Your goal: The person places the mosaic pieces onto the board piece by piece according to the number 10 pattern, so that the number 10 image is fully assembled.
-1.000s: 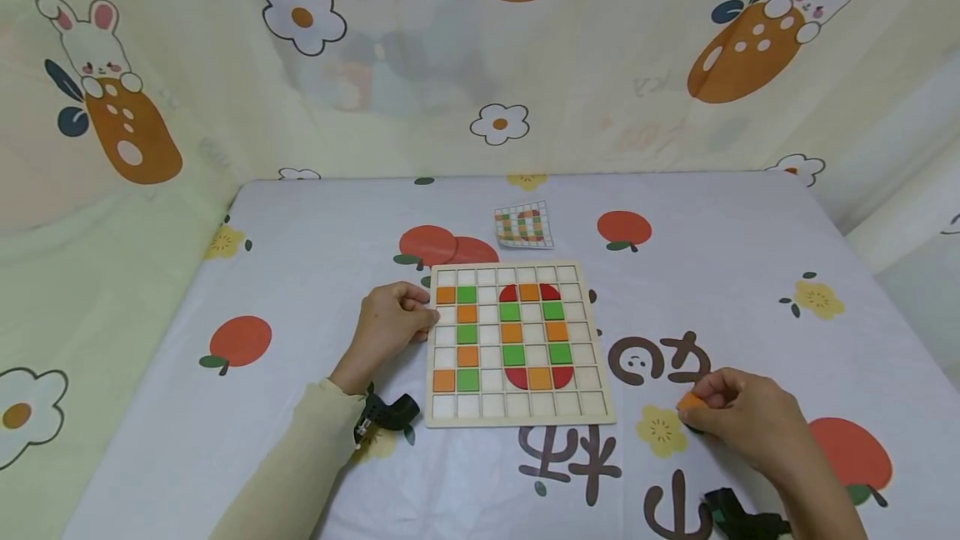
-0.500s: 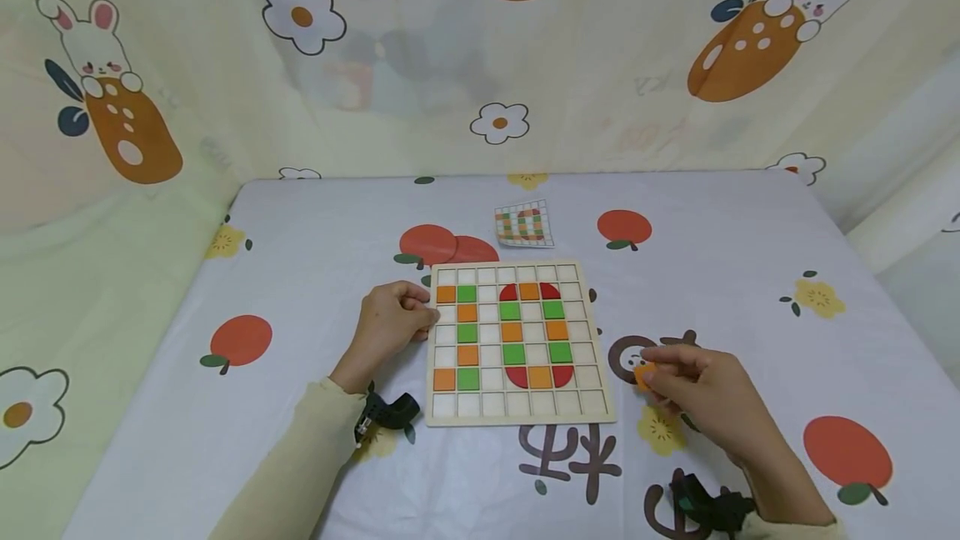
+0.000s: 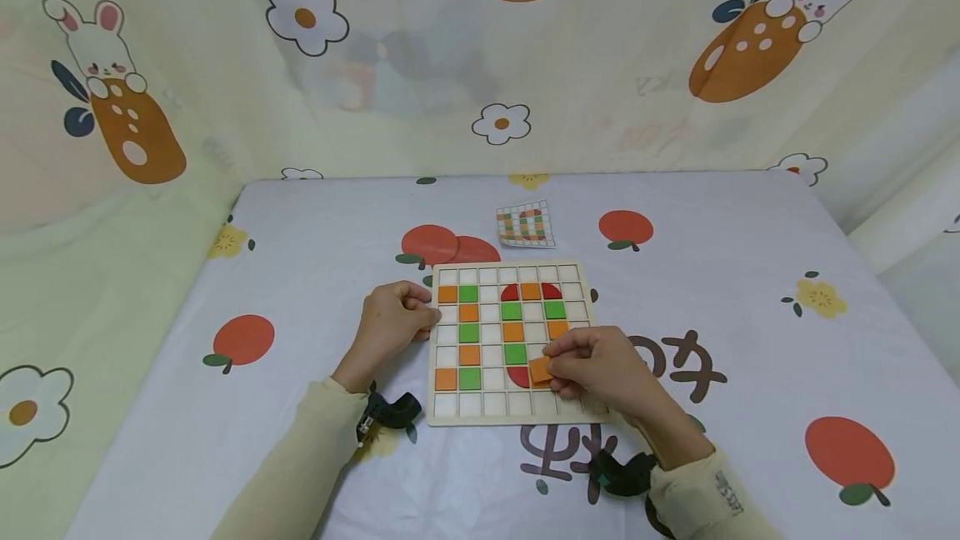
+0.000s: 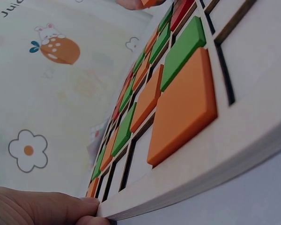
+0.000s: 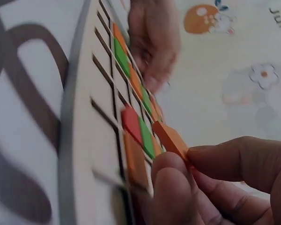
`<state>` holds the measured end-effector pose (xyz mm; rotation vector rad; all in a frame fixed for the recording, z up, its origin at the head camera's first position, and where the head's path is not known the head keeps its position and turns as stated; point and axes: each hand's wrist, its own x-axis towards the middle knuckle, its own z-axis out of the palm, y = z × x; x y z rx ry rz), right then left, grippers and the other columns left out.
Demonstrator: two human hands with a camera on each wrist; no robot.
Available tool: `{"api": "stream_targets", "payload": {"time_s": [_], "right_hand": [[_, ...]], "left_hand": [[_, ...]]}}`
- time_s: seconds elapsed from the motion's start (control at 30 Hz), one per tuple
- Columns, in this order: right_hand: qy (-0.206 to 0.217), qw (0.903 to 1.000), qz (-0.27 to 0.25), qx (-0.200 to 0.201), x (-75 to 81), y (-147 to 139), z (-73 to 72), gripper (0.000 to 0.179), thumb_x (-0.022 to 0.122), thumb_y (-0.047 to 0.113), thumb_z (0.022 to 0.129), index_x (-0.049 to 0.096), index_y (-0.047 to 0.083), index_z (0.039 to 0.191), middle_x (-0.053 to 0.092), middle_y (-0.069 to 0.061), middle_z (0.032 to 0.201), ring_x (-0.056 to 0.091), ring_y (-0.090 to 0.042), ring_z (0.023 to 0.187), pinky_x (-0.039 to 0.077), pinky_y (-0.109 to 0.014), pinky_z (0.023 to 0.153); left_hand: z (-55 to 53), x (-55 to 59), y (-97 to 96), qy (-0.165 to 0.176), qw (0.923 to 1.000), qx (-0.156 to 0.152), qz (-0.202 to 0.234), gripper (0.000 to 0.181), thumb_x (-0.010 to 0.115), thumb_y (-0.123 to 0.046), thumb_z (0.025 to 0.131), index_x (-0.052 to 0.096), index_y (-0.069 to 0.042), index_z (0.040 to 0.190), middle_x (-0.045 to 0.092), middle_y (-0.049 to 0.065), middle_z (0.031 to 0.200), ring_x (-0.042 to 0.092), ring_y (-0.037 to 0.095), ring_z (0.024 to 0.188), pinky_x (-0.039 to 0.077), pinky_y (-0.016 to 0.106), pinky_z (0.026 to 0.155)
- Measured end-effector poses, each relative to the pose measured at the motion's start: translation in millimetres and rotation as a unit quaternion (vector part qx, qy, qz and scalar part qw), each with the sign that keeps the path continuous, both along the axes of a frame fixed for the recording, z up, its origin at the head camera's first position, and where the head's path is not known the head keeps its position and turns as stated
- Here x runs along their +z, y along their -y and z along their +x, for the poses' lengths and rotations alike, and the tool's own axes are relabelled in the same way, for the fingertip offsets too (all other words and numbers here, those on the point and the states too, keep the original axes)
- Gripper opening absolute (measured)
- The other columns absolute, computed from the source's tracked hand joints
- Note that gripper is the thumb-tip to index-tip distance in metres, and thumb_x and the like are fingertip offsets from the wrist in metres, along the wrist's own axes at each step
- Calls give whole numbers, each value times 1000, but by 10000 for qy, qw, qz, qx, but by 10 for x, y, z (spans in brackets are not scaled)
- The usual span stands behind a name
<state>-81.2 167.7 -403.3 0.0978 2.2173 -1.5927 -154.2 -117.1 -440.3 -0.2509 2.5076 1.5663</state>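
A wooden grid board [image 3: 480, 417] lies on the table, its cells partly filled with orange and green square tiles and red quarter-round tiles. My left hand [image 3: 393, 319] grips the board's left edge; in the left wrist view the thumb [image 4: 51, 206] lies at the rim. Over the lower right part of the board, my right hand [image 3: 607, 369] pinches an orange square tile [image 3: 539, 371] between thumb and fingers. The right wrist view shows this tile [image 5: 171, 140] tilted above the board. My right hand hides some lower right cells.
Behind the board lies a small printed card [image 3: 525, 225] with a coloured grid pattern. A patterned white cloth [image 3: 300, 457] covers the table. Black straps with devices sit on both wrists, such as the right wrist device [image 3: 622, 473].
My right hand has carried the orange tile leftward from the table at the right to above the board. My left hand has stayed at the board's edge.
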Motion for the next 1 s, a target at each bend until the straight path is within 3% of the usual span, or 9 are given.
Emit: {"api": "stream_targets", "payload": {"time_s": [0.37,1.0], "right_hand": [[45,9994,-167,308,-41,381,-108,9,72,1,93,72,-6,100,74,-11,80,71,-15,62,63,-29,60],[155,9998,136,38,-57,541,-83,6,76,4,92,74,-1,95,73,-9,77,67,-16,57,61,-28,58]], "left_hand": [[0,12,-2,-14,10000,-26,13,20,83,-6,87,71,-2,104,66,10,80,64,16,59,60,24,58],[1,-5,7,-23,10000,-37,69,19,82,-7,87,71,-2,102,65,9,79,64,15,59,60,25,57]]}}
